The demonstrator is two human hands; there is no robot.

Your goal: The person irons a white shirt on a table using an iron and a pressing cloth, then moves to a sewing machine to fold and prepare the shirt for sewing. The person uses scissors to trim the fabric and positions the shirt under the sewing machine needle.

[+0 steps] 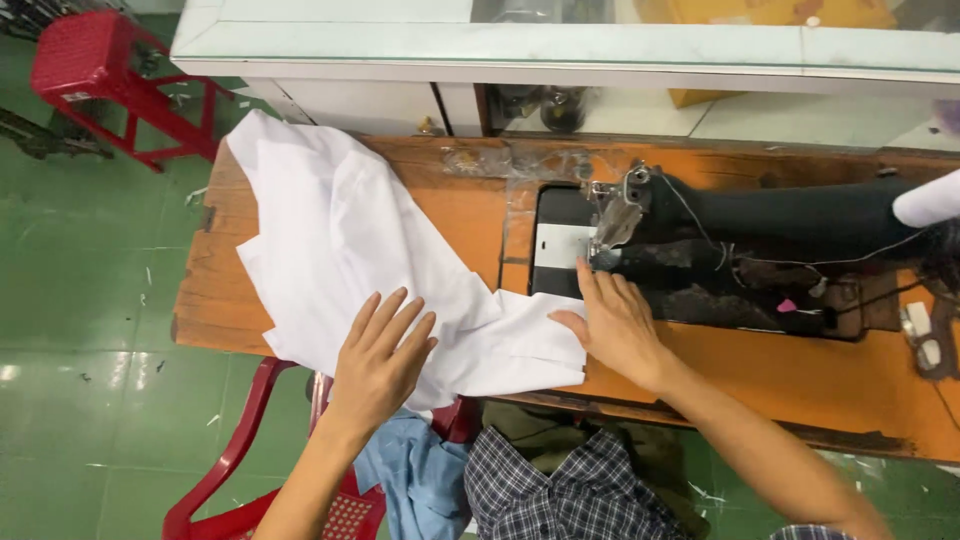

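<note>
A white cloth lies spread over the left half of an orange wooden sewing table. My left hand rests flat on the cloth near the table's front edge, fingers apart. My right hand presses flat on the cloth's right end, its fingertips just short of the presser foot of a black sewing machine. Neither hand grips anything. The cloth's end lies beside the machine's metal plate.
A red plastic chair stands at the table's front left, with blue cloth beside my lap. A red stool sits far left on the green floor. A white glass-topped counter runs behind the table.
</note>
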